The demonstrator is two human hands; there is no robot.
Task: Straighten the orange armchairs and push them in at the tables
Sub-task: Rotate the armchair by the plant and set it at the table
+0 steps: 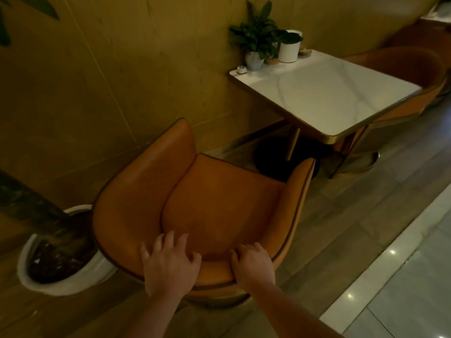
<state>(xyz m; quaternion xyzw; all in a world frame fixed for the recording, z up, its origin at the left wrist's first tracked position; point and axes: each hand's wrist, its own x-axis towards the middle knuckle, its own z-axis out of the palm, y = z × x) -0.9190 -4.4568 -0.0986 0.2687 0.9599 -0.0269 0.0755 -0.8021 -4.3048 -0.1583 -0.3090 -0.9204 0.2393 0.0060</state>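
Note:
An orange armchair (214, 198) stands in front of me, its open side turned toward the white marble table (324, 93) at the upper right, with a gap of floor between them. My left hand (170, 262) lies on the top of its curved backrest, fingers spread over the rim. My right hand (253, 264) grips the same rim a little to the right, fingers curled over the inner side. A second orange armchair (410, 67) sits pushed in at the far side of the table.
A large white planter (97, 267) with dark soil stands on the floor against the chair's left side. Small potted plants (258, 37), a white pot (290, 48) and a small round bell (241, 70) sit on the table by the yellow wall. The table's dark round base (273, 154) is ahead of the chair.

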